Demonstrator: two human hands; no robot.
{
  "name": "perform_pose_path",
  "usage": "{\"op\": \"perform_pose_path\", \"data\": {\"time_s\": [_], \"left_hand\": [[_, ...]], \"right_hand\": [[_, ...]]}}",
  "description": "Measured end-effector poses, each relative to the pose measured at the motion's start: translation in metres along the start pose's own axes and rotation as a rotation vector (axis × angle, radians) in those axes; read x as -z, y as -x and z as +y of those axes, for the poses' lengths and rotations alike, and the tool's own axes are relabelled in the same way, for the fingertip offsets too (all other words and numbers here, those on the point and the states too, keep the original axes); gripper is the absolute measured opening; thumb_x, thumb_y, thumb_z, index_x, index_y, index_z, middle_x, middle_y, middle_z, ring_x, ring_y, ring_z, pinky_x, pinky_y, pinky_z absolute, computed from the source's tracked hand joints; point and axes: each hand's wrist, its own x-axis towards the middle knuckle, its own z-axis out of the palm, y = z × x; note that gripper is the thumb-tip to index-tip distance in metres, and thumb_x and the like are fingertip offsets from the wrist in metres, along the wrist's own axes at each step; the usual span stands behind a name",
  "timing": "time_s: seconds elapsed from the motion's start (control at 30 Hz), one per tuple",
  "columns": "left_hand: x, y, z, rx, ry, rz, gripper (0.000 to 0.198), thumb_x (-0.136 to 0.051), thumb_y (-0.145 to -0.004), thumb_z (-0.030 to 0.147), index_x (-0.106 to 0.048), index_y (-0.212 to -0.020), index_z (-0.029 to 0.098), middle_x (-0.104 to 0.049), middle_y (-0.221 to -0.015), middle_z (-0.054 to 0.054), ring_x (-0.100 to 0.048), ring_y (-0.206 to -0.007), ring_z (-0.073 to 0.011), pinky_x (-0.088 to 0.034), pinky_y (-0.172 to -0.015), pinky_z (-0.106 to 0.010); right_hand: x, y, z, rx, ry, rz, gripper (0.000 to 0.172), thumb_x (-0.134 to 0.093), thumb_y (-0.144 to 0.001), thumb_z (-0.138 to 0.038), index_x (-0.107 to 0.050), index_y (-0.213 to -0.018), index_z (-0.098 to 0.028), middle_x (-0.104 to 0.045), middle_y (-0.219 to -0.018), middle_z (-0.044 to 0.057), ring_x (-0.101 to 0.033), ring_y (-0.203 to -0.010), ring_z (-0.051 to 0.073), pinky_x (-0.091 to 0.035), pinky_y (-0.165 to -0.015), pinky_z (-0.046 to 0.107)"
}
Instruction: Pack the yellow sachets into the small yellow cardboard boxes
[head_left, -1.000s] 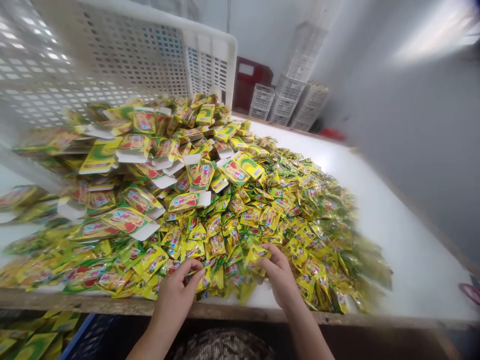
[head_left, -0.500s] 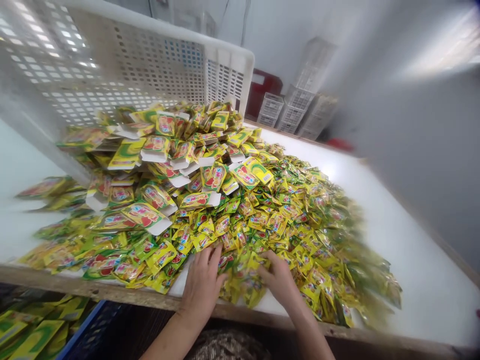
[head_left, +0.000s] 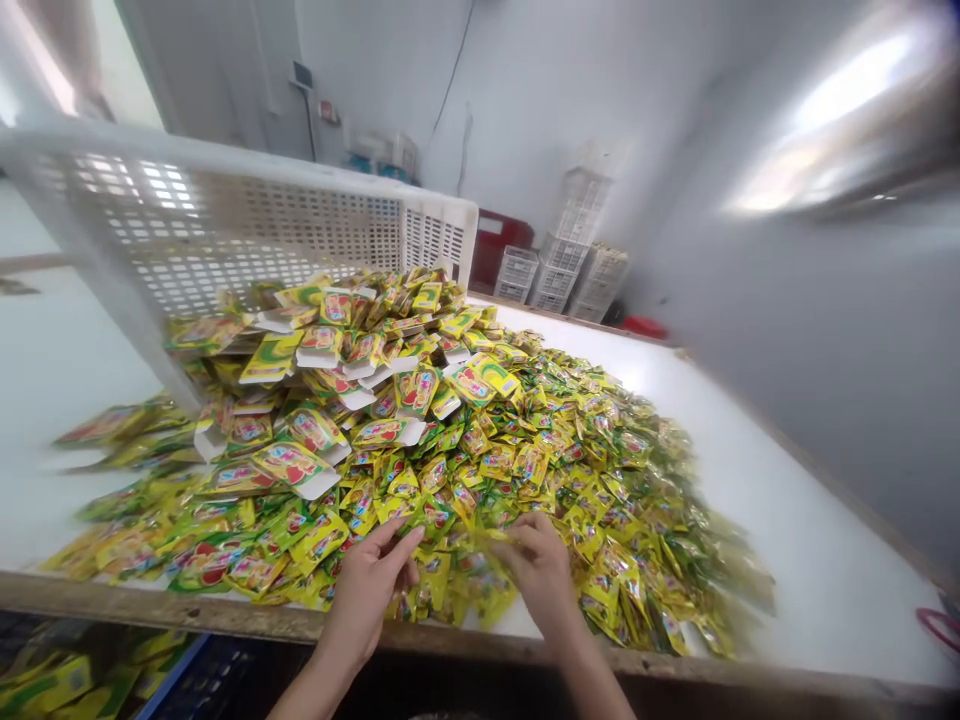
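A wide heap of small shiny yellow-green packets (head_left: 525,460) printed with fruit lies on the white table, right in front of me. My left hand (head_left: 379,575) is over the near edge of the heap, thumb and forefinger pinched together. What lies between those fingertips blends with the packets behind. Facing it, my right hand (head_left: 538,565) pinches a yellow packet (head_left: 486,538), which is smeared by motion. Beyond the left hand, several open-ended yellow cardboard boxes (head_left: 296,465) lie on top of the packets.
A white perforated plastic crate (head_left: 300,235) lies on its side at the back left, boxes spilling from its mouth. A wooden strip (head_left: 255,622) edges the table. Below it, a blue crate (head_left: 176,675) holds flat yellow boxes. White crates (head_left: 559,270) stand stacked by the wall.
My left hand has lifted slightly off the packets and its spread fingers have come together in a pinch. My right hand's fingers have closed on a packet. The camera view has tilted up.
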Motion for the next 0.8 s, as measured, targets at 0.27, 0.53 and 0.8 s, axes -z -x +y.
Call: {"op": "perform_pose_path", "data": {"time_s": [0.27,0.53,0.8], "left_hand": [[-0.015,0.013,0.02,0.2,0.211,-0.204,0.052,-0.072,-0.075,0.048,-0.067,-0.113,0.013,-0.075,-0.084,-0.006,-0.07,-0.068,-0.0203,-0.052,-0.054,-0.026],[-0.028,0.03,0.029,0.172,0.204,-0.395,0.04,-0.063,-0.081,0.047,-0.07,-0.106,0.015,-0.073,-0.077,-0.003,-0.065,-0.066,-0.0189,-0.054,-0.066,-0.03],[-0.008,0.045,0.043,0.16,0.111,-0.529,0.031,-0.068,-0.078,0.046,-0.07,-0.076,0.015,-0.063,-0.058,0.001,-0.054,-0.055,-0.0149,-0.042,-0.054,-0.023]], "right_hand": [[-0.014,0.002,-0.021,-0.169,-0.341,-0.101,0.04,-0.071,-0.073,-0.055,-0.064,-0.077,-0.016,-0.057,-0.061,-0.001,-0.049,-0.044,0.012,-0.045,-0.038,0.024],[-0.013,0.015,-0.021,-0.092,-0.286,-0.06,0.026,-0.065,-0.08,-0.044,-0.059,-0.076,-0.018,-0.05,-0.058,-0.005,-0.042,-0.04,0.008,-0.038,-0.035,0.02],[-0.002,0.021,-0.025,0.073,-0.083,-0.24,0.007,-0.077,-0.066,-0.017,-0.073,-0.071,-0.019,-0.064,-0.067,-0.002,-0.056,-0.066,0.014,-0.043,-0.062,0.022]]}}
